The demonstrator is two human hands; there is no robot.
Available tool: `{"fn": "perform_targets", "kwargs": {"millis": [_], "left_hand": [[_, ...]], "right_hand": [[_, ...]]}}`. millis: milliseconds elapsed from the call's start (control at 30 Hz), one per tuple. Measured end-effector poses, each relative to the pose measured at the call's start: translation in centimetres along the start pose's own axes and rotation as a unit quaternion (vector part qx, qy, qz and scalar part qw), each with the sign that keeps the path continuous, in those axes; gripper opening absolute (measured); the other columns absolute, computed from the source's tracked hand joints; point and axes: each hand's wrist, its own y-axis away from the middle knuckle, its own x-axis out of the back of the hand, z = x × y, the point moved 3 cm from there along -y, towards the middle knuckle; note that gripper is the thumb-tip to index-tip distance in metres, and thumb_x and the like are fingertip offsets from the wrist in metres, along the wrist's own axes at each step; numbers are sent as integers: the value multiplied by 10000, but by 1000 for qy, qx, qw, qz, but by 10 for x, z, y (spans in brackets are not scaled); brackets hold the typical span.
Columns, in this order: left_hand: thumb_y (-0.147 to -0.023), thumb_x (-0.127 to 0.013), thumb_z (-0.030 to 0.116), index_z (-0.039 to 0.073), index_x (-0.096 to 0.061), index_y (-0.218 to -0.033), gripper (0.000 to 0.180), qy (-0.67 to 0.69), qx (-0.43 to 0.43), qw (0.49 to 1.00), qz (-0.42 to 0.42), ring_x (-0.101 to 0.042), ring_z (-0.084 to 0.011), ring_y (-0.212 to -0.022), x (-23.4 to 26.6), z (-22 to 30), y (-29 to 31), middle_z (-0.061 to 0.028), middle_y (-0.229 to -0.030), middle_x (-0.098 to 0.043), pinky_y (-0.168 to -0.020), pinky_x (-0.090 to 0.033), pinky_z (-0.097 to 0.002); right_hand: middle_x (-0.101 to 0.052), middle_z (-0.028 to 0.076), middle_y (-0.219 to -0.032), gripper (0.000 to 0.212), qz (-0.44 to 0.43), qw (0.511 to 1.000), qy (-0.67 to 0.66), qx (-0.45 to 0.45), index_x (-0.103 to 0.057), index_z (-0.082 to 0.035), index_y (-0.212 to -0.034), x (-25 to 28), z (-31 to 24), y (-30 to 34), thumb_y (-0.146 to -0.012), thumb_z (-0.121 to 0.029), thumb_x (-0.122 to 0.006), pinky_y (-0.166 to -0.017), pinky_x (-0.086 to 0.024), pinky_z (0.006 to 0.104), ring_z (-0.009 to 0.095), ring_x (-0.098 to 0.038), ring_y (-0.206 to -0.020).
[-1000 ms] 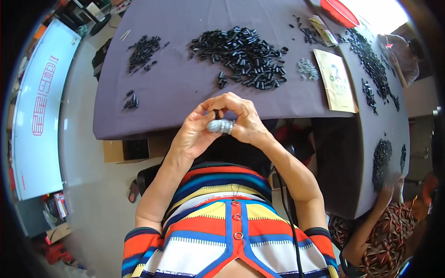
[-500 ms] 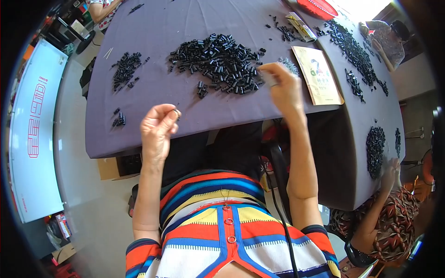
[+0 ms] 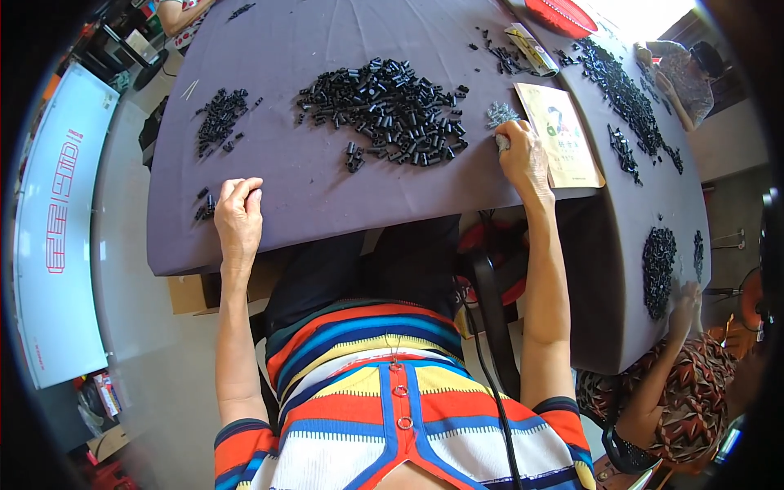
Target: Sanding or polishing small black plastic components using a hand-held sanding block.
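Note:
My left hand [image 3: 238,216] is closed with thumb and fingertips together, low over the table's near left edge. Whatever it pinches, if anything, is too small to make out. Beside it lie a few short black cylinders [image 3: 202,209]. On the right, my right hand [image 3: 525,157] is closed, its fingers curled next to a small heap of silvery metal pieces [image 3: 500,113]. A pale greyish patch shows at its thumb, and I cannot tell what it is. Between the hands, farther back, spreads a large pile of small black cylindrical parts [image 3: 380,106].
A smaller black pile [image 3: 220,118] and two thin sticks [image 3: 190,89] lie at left. A tan printed pouch [image 3: 563,147] rests beside my right hand. Beyond it are a red basket [image 3: 563,15] and more black piles [image 3: 621,98]. Other people sit around the purple-grey cloth [image 3: 327,192].
My left hand has moved left and down toward the few loose cylinders. My right hand has shifted right, from the big pile's edge to the silvery heap.

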Motion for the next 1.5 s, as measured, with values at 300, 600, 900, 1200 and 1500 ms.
{"fn": "perform_targets", "kwargs": {"millis": [300, 600, 900, 1200, 1500], "left_hand": [[-821, -635, -14, 27, -666, -911, 104, 204, -37, 978, 0, -544, -110, -647, -7, 71, -1, -48, -780, -616, -586, -443, -245], [-856, -639, 33, 8, -675, -1004, 154, 446, -6, 870, -211, -594, -89, -806, -105, 181, 1, -41, -890, -655, -718, -489, -251], [-823, -640, 26, -3, -612, -835, 42, 384, -77, 906, -162, -596, -150, -677, -106, 183, 1, -86, -763, -637, -627, -475, -292], [-811, -652, 23, 4, -595, -873, 86, 431, -66, 879, -192, -592, -162, -680, -102, 185, 0, -99, -768, -628, -635, -477, -308], [-804, -650, 20, 14, -633, -868, 67, 354, -191, 906, -133, -607, -220, -681, -102, 187, 0, -101, -778, -618, -610, -483, -322]], "right_hand": [[-610, 154, -847, 208, -1, 982, -188, 13, -549, -46, -972, 9, -21, 18, -809, 57, -471, -679, -459, 370, 316, -585, -765], [-594, 48, -759, 115, -215, 754, -610, -115, -595, 6, -950, 10, -78, 47, -858, 26, -530, -627, -433, 234, 110, -555, -674], [-613, 108, -857, 370, -199, 701, -671, -135, -567, 41, -992, 4, -64, 47, -685, 108, -371, -651, -493, 269, 166, -600, -690], [-630, 107, -889, 298, -228, 662, -698, -150, -551, 26, -1020, 0, -61, 48, -756, 92, -430, -669, -513, 261, 170, -619, -698], [-626, 103, -915, 309, -239, 671, -689, -135, -549, 19, -1016, -4, -58, 48, -724, 36, -449, -668, -508, 254, 156, -611, -725]]}}
